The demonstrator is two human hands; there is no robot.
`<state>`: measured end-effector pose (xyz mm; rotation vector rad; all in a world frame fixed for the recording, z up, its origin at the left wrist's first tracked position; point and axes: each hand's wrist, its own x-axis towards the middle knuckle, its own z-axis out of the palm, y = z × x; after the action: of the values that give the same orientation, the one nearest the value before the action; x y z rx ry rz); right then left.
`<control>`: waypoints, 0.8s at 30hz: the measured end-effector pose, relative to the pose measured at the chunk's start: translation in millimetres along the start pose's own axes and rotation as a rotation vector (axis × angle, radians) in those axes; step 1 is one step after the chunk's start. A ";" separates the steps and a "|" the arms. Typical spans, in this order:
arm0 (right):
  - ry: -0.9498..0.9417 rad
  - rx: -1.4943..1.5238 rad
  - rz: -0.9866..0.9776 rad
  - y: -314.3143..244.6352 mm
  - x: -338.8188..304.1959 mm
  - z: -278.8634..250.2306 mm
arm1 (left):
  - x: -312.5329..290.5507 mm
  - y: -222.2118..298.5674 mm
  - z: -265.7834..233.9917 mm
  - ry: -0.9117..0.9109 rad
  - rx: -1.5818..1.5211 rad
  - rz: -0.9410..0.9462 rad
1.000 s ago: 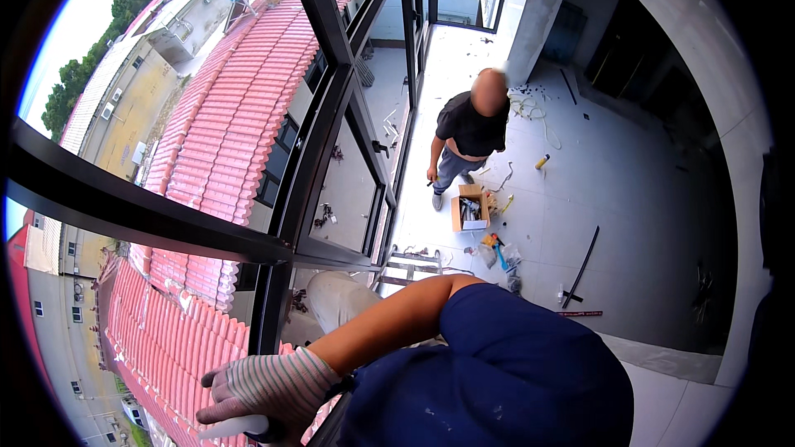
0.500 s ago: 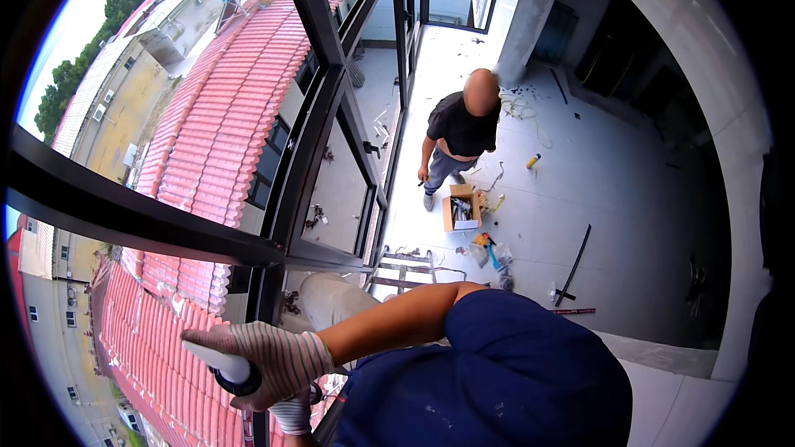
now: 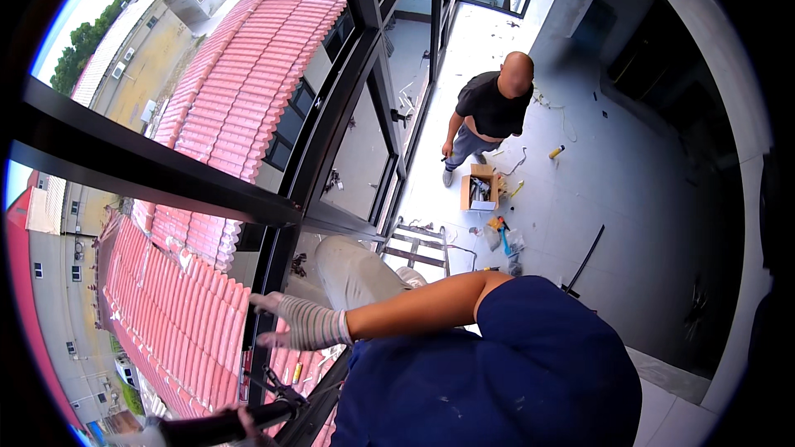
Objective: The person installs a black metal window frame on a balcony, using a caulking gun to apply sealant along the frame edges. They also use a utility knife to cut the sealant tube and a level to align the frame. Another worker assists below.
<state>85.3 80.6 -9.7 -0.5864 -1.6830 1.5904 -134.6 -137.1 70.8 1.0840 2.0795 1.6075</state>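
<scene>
Pointing leftward near window frame [image 3: 274,258]: right hand [image 3: 305,321], fingers parted; left hand [image 3: 249,425], partly hidden, gripping black tubular tool [image 3: 199,430].

Daylight from left, glare on floor [image 3: 480,45], dim right, fisheye distortion

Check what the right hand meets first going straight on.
Probably the black window frame, which the right hand overlaps in view; depth unclear. Past it lies the red tiled roof.
</scene>
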 end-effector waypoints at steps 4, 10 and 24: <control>-0.148 -0.182 0.394 43.8 -16.5 11.9 | -19.2 78.6 -13.7 0.237 -0.067 0.088; -0.347 -0.092 0.562 115.7 -35.8 56.9 | -36.6 137.2 -23.1 0.339 -0.097 0.252; -0.652 -0.313 0.653 229.8 -69.4 146.7 | -65.5 194.8 -121.0 0.221 -0.423 0.521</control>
<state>-19.3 -36.5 -243.1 -0.9081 -2.4193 2.1473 -93.8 -250.4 276.7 1.4074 1.5191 2.3717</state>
